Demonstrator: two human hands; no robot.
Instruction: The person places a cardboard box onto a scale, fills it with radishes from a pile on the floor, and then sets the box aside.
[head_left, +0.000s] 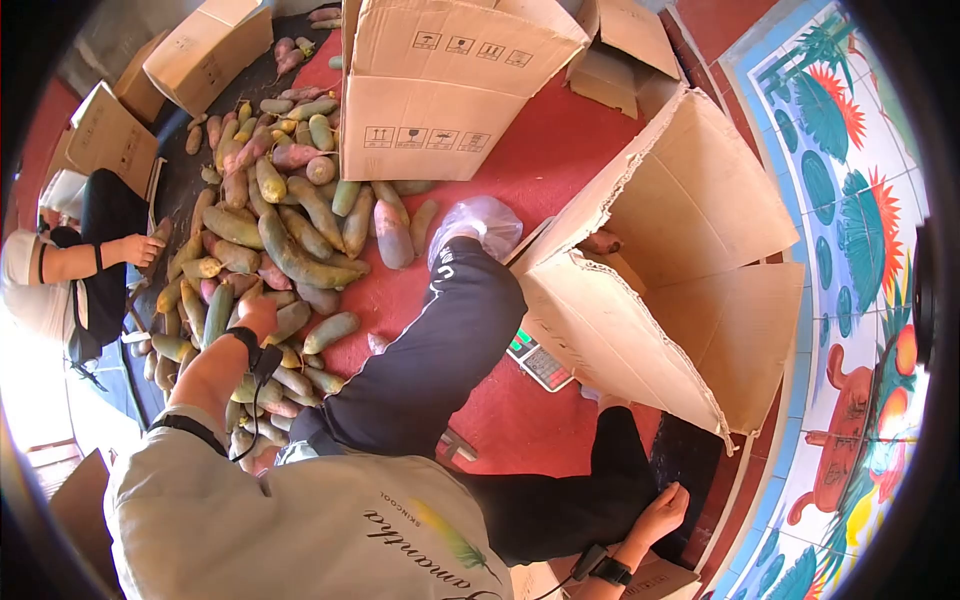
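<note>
My left hand (258,317) reaches into a pile of long green and pinkish radishes (300,262). Its back faces me and its fingers are hidden, so whether it grips one of the radishes cannot be seen. A green radish (218,313) lies right beside it, and another green radish (331,332) is just to its right. Down at the lower right, my right hand (663,512) rests by my bent knee, its fingers curled in and nothing visible in them. Both wrists carry a dark band with a small device and a cable.
Ahead stands a printed cardboard box (430,90). To the right, a large open carton (690,230) holds a radish at its bottom and hides part of a digital scale (540,362). Another person's hand (140,250) holds a radish at left, near more boxes (112,140).
</note>
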